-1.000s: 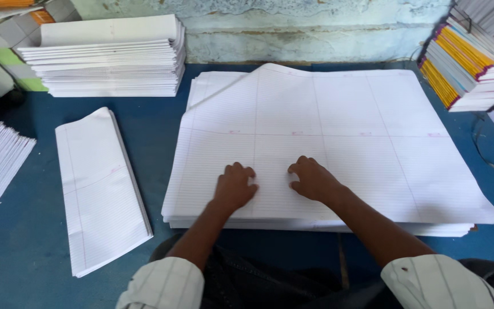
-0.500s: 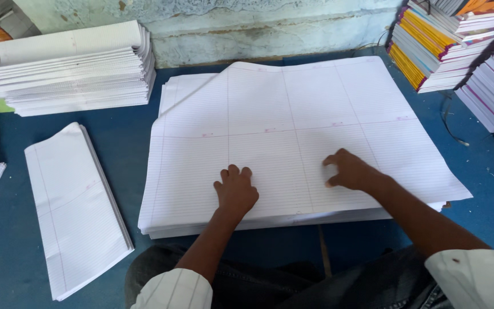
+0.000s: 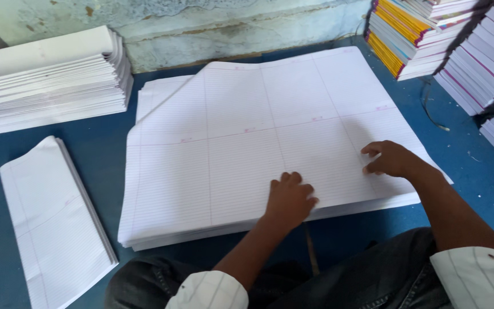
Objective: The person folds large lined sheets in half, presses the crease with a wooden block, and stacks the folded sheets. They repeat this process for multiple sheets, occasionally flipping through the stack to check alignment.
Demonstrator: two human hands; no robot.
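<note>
The big stack of ruled sheets (image 3: pixel 258 149) is spread long-side across the blue surface (image 3: pixel 475 171) near its front edge, pinned flat by the left hand (image 3: pixel 289 198) mid-front, while the right hand (image 3: pixel 388 158), fingers loosely curled, is placed nearer the stack's right corner

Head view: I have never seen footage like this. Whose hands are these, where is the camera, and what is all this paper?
There is no machine here. The camera sits on a person's head and looks down at their own two bare hands. Both press flat on a big stack of ruled sheets on a blue surface: the left hand near the front edge, the right hand toward the right side. Neither grips anything. A folded bundle of sheets lies at left, a pile of folded paper behind it, and stacked notebooks at right.
</note>
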